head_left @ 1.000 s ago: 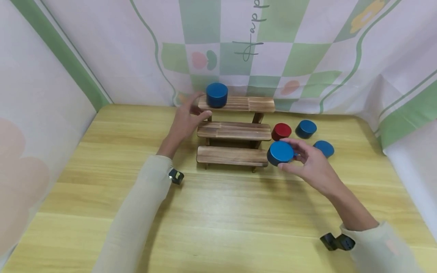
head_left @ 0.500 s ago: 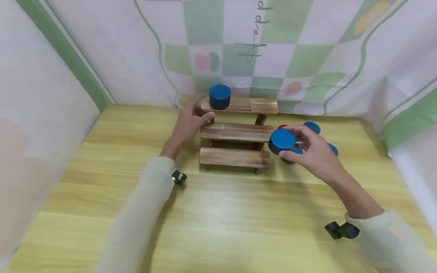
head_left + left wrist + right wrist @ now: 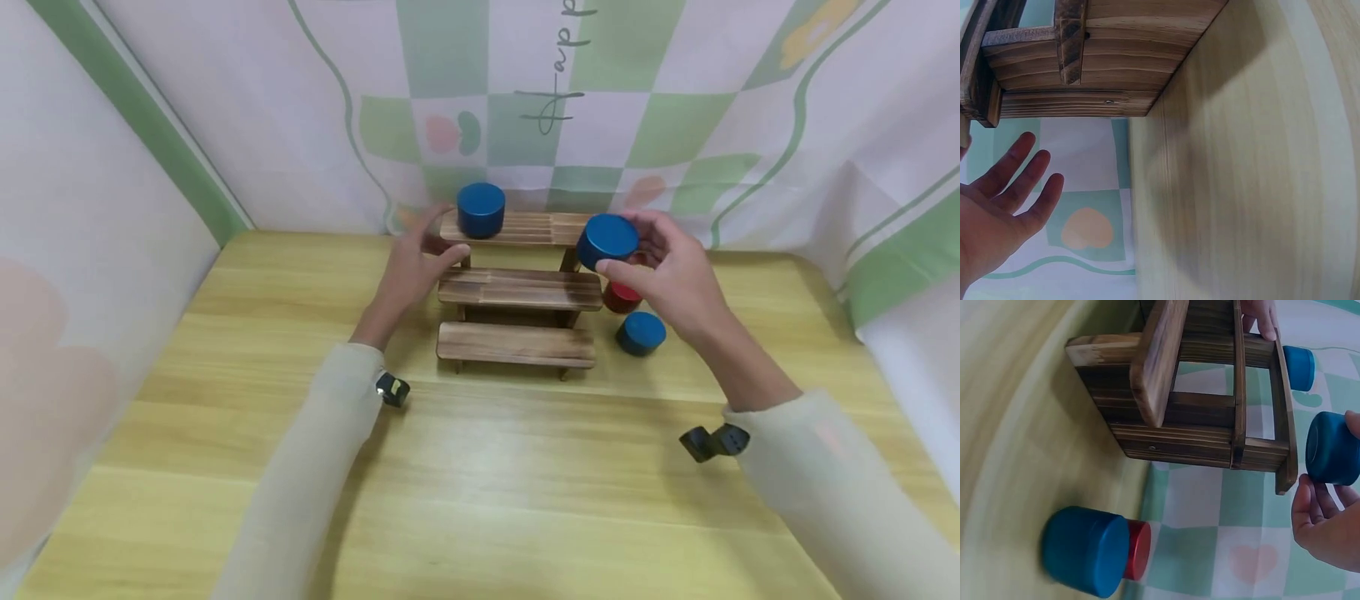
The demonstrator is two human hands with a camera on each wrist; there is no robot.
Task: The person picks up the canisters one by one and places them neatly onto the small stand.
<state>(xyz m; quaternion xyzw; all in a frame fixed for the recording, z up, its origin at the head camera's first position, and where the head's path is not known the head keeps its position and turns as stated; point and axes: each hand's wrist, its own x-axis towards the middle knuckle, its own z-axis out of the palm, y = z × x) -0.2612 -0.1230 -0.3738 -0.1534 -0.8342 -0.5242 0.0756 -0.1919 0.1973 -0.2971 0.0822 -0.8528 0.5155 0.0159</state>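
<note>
Wooden table [image 3: 465, 492], tiered stand [image 3: 519, 289], checked cloth [image 3: 600, 125] behind

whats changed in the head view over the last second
The right hand has carried its blue cylinder up and farther back, from low beside the stand to near the right end of its top shelf; the right wrist view shows it not touching the shelf. Nothing was newly gripped or released. The left hand stays at the stand's left end, and another blue cylinder stays on the top shelf.

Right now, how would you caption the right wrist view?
Right fingers hold a blue tin near a three-tier wooden stand; another blue tin and red tin sit below.
</note>
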